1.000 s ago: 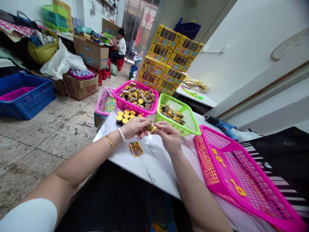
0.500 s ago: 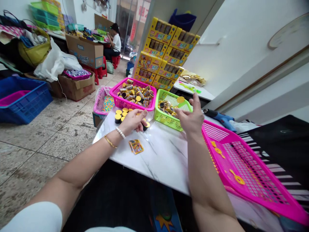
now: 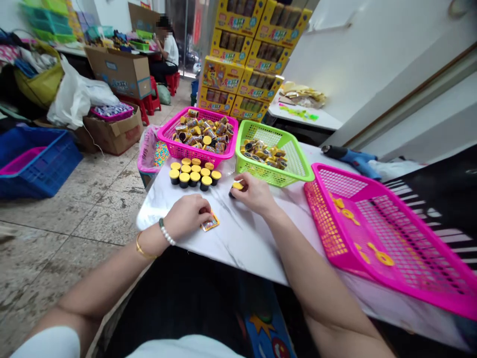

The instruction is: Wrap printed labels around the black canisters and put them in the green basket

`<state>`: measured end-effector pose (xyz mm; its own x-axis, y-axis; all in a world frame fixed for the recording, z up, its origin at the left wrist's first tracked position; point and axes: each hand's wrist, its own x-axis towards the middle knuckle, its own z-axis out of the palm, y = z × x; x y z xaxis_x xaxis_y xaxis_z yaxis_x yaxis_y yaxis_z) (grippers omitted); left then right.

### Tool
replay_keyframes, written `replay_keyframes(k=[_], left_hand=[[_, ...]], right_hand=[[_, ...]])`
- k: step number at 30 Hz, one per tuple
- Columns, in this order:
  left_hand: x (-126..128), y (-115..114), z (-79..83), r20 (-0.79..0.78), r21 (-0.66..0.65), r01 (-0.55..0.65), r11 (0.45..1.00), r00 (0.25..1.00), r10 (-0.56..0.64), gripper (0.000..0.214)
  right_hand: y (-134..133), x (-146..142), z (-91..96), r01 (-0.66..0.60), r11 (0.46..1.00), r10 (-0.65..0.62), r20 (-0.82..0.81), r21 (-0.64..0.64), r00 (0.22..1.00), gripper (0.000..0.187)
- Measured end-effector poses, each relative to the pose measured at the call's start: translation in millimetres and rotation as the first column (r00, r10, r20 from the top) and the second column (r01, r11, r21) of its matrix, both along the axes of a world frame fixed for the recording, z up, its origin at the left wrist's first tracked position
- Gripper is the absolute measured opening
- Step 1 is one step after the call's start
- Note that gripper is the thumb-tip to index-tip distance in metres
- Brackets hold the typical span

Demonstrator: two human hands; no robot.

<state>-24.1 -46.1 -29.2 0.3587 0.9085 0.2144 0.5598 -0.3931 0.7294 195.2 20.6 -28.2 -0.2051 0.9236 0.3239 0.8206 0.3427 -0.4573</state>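
My left hand [image 3: 190, 215] rests fingers-down on a small stack of printed stickers [image 3: 210, 223] on the white marble table [image 3: 246, 243]. My right hand [image 3: 253, 191] is closed around a small black cup with a yellow lid [image 3: 235, 187] standing on the table. Just beyond, several more yellow-lidded black cups [image 3: 193, 174] stand in rows. Behind them a pink basket [image 3: 197, 136] holds labelled cups, and a green basket [image 3: 274, 156] holds several more.
A large pink basket [image 3: 376, 233] with yellow plastic pieces lies at my right. A blue glue gun [image 3: 352, 156] lies behind it. Yellow cartons [image 3: 242, 59] are stacked at the back. A blue crate [image 3: 35, 159] and cardboard boxes sit on the floor left; a person sits far back.
My right hand came back from above the green basket and took hold of a cup on the table. My left hand left the cup rows and dropped onto the stickers.
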Motion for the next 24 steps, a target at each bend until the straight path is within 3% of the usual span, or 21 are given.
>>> replay_keyframes(k=[3, 7, 10, 12, 14, 16, 18, 21, 24], left_hand=[[-3.4, -13.1, -10.7, -0.156, 0.076, -0.041, 0.996, 0.986, 0.053, 0.009], [1.0, -10.8, -13.0, -0.315, 0.155, -0.022, 0.988, 0.947, 0.070, 0.013], [-1.2, -7.5, -6.6, -0.244, 0.285, -0.008, 0.958, 0.966, 0.081, 0.011], [-4.2, -4.7, 0.7, -0.123, 0.442, -0.045, 0.896, 0.986, 0.110, 0.010], [-4.3, -0.3, 8.5, -0.060, 0.576, -0.074, 0.814, 0.989, 0.132, 0.012], [-0.4, 4.9, 14.4, -0.085, 0.649, -0.044, 0.759, 0.988, 0.129, 0.017], [5.1, 8.6, 16.9, -0.120, 0.672, -0.003, 0.740, 0.986, 0.112, 0.021], [10.0, 4.3, 14.8, 0.002, 0.626, -0.093, 0.774, 0.993, 0.118, 0.012], [10.1, -13.2, 9.8, 0.346, 0.364, -0.388, 0.847, 0.900, 0.264, 0.013]], right_hand=[[-0.5, 4.5, -4.0, -0.039, 0.999, 0.039, -0.003, 0.030, 0.999, 0.021], [1.4, 2.0, -2.7, -0.036, 0.998, 0.039, -0.069, 0.046, 0.997, 0.021], [0.3, 1.4, 9.0, -0.025, 0.992, -0.021, -0.371, -0.120, 0.929, 0.016], [-3.1, -0.6, 17.7, -0.173, 0.933, -0.073, -0.639, -0.315, 0.766, 0.011], [-9.0, -5.1, 23.8, -0.381, 0.802, -0.145, -0.767, -0.461, 0.625, 0.021], [-16.2, -11.2, 25.8, -0.502, 0.685, -0.154, -0.778, -0.528, 0.609, 0.040], [-22.4, -16.9, 24.2, -0.549, 0.643, -0.087, -0.764, -0.534, 0.640, 0.050], [-26.8, -22.8, 18.5, -0.533, 0.705, -0.023, -0.767, -0.468, 0.642, 0.050], [-28.6, -29.1, 13.1, -0.463, 0.784, -0.078, -0.806, -0.413, 0.587, 0.050]])
